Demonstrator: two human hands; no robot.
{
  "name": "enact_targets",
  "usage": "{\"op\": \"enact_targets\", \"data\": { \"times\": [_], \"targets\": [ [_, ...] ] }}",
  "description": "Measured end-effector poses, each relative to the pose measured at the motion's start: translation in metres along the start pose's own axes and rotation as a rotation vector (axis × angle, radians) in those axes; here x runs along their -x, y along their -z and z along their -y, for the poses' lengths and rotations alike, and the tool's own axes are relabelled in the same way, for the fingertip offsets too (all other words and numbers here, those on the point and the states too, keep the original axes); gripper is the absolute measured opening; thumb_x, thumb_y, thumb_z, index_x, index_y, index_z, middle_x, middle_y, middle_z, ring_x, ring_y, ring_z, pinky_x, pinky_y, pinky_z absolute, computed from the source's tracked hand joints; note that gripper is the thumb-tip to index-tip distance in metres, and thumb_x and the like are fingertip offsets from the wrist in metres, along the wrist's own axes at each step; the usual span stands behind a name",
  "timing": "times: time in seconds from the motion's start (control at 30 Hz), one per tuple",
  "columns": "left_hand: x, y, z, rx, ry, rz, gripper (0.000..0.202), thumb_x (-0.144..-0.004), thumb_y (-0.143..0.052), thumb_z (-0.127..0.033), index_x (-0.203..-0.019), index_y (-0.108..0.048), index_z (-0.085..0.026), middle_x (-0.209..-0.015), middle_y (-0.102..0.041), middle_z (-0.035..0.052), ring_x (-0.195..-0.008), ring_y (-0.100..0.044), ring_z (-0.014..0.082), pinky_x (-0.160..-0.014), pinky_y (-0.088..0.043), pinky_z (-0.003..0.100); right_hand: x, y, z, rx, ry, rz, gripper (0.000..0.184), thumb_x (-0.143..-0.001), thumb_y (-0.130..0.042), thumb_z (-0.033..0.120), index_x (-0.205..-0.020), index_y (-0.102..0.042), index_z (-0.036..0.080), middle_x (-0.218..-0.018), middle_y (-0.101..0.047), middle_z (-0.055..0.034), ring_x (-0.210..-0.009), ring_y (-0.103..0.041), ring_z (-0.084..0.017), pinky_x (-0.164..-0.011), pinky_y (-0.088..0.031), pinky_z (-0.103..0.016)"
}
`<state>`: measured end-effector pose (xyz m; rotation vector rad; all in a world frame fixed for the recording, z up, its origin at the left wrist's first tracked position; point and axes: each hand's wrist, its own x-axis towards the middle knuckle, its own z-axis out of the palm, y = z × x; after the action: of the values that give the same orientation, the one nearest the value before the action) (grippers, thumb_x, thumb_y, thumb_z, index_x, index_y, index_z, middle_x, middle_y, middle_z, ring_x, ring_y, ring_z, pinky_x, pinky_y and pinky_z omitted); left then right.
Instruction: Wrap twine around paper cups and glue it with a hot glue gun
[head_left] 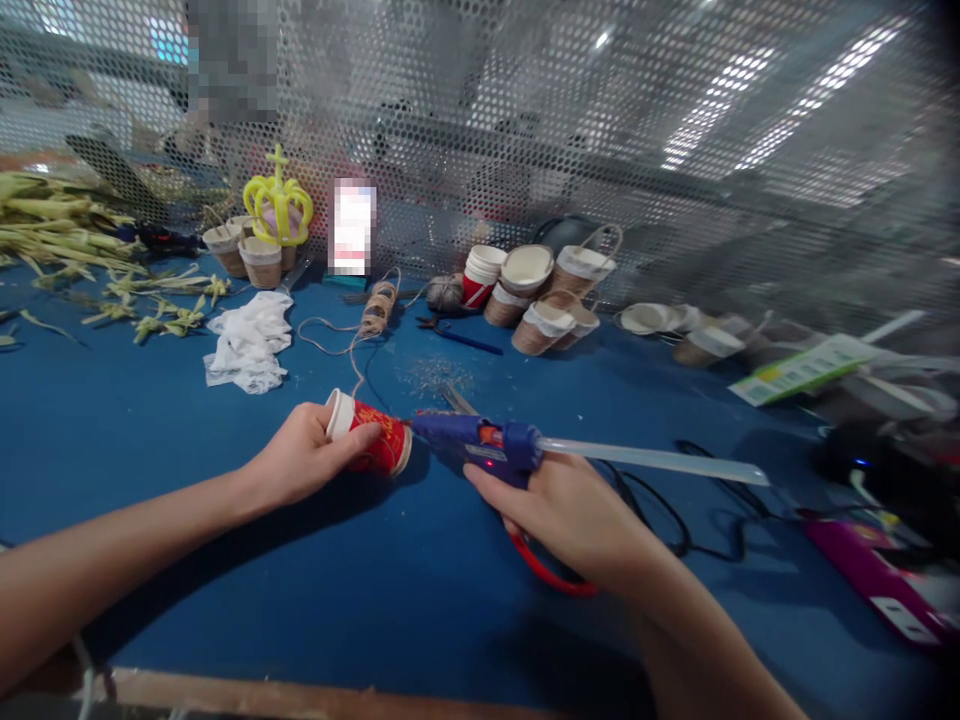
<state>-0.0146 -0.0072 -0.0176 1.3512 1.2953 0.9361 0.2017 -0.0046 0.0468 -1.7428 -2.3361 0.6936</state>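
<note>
My left hand [300, 450] is closed around a red paper cup [382, 440] with gold print and a white rim, tipped on its side with its base toward the right. Twine runs from the cup back to a wound bundle of twine [379, 308]. In my right hand [562, 500] is a blue hot glue gun [480, 440], a long clear glue stick [660, 460] jutting from its rear. The gun's nozzle is at the cup's side near the base; whether it touches I cannot tell. Below that hand a red scissors handle [551, 575] shows in part.
Behind stand twine-wrapped cups [536, 330], a stack of red cups [480, 280], pliers [465, 338] and a lit phone [351, 230]. At left lie crumpled white cloth [251, 340], dried husks [60, 215] and a yellow crown [277, 205]. Black cable and a purple power strip [877, 580] occupy the right.
</note>
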Motion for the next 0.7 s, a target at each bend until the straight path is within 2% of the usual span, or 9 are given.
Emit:
{"op": "enact_targets", "data": {
  "times": [0.2,0.7],
  "targets": [
    [0.0,0.0007,0.0006,-0.059,-0.051,0.01,0.029,-0.072,-0.055,-0.037,-0.07,-0.067,-0.01,-0.061,-0.065,0.0044,-0.054,-0.055,0.0143,-0.048,-0.043,0.022,0.0013,0.0013,-0.0008,-0.002,-0.026,0.015,0.029,-0.075,-0.047,0.032,-0.048,-0.046,0.02,-0.037,-0.051,0.0033,-0.038,-0.053,-0.012,-0.043,-0.04,-0.021],
    [0.0004,0.0004,-0.0002,-0.059,-0.033,0.0,0.031,-0.071,-0.056,-0.039,-0.073,-0.067,-0.01,-0.061,-0.064,0.0042,-0.056,-0.055,0.0155,-0.049,-0.043,0.022,0.0002,0.0028,-0.0005,-0.026,-0.016,0.033,0.033,-0.076,-0.045,0.034,-0.046,-0.044,0.019,-0.041,-0.053,0.002,-0.041,-0.053,-0.012,-0.045,-0.04,-0.022]
  ]
}}
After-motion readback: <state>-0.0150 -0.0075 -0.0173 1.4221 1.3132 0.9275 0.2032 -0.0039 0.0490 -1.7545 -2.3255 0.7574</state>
